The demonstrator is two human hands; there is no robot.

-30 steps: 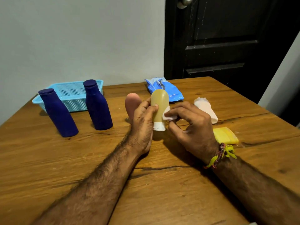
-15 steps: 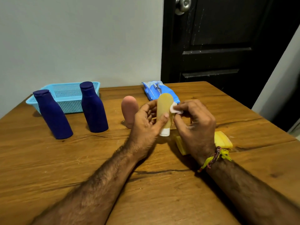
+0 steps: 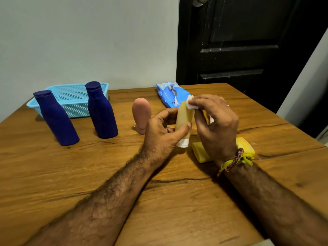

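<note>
A yellowish tube with a white cap stands cap-down in the middle of the wooden table. My left hand grips the tube between thumb and fingers. My right hand pinches a small white wipe against the tube's upper end. A yellow bar lies flat on the table under my right wrist, partly hidden. Just behind my left hand stands a pink tube, upright.
Two dark blue bottles stand at the left, in front of a light blue mesh basket. A blue wipes packet lies at the back of the table. A black door stands behind it.
My right hand has slid the wipe up the tube from near its middle to its top. The white tube at the right is now hidden behind my right hand.
</note>
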